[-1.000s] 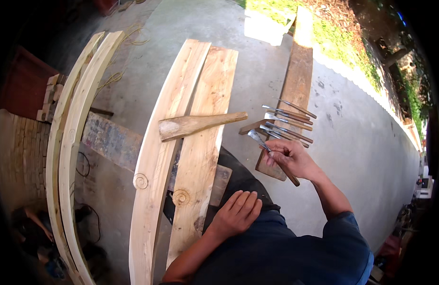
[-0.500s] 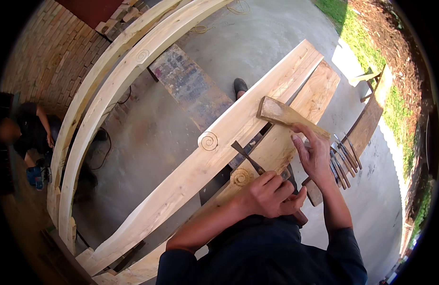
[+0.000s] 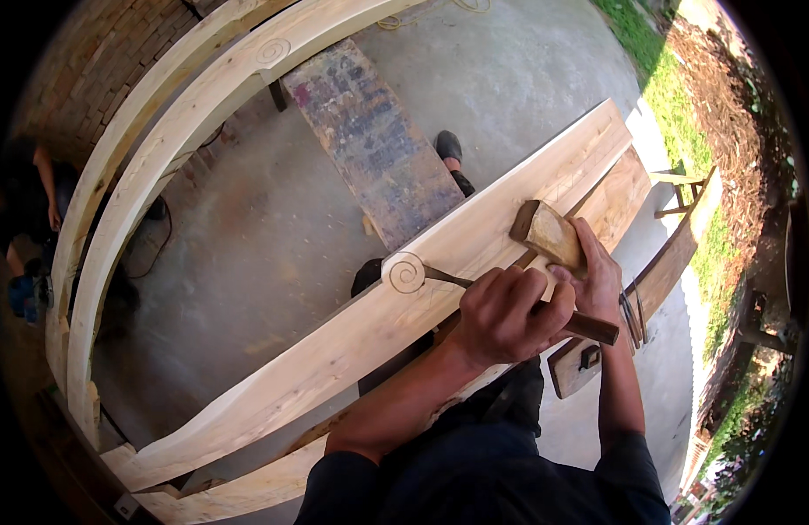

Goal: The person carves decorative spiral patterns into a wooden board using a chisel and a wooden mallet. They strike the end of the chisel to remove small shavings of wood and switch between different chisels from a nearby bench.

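Observation:
My left hand [image 3: 514, 315] grips a chisel [image 3: 588, 325], its blade end resting on the pale beam [image 3: 291, 385] at the edge of a drawn spiral [image 3: 406, 272]. My right hand [image 3: 597, 267] is closed on a wooden mallet [image 3: 545, 229] just right of it, over the beams. A second plank [image 3: 632, 188] lies alongside the beam, partly hidden by my arms and the mallet. Several chisels [image 3: 636, 317] lie on a narrow dark board [image 3: 685, 245] to my right, partly hidden by my right arm.
Two curved beams [image 3: 203, 83] arch at the left, beside a crouching co-worker with a blue tool [image 3: 21, 297]. A paint-stained board [image 3: 361, 122] runs under the work on the concrete floor [image 3: 212, 289]. Grass [image 3: 702, 131] and mulch border the right. A brick wall [image 3: 80, 61] stands upper left.
The view has swung so the beam lies more diagonally. My left hand has taken the chisel and set it at the spiral; my right hand has let go of it and taken up the mallet.

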